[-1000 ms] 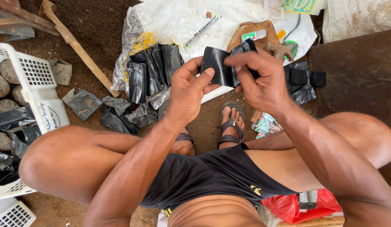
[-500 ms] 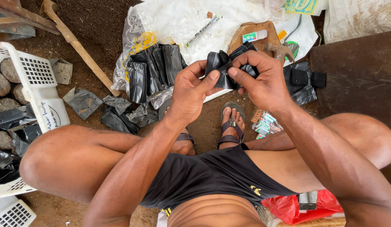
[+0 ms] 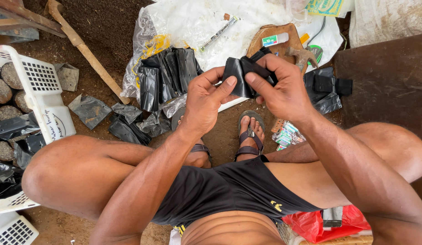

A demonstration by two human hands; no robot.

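Both hands are raised together above the sandalled foot (image 3: 250,131), and a small black plastic bag (image 3: 240,75) is held between them. The left hand (image 3: 202,102) is closed on the bag's near edge, its thumb pressed flat against the plastic. The right hand (image 3: 283,88) is pinched over the top of the bag, which appears folded, though its far side is hidden by the fingers. Forearms are angled inward over the knees. A stack of black bags (image 3: 167,75) lies on the clear plastic sheet (image 3: 197,22) just beyond.
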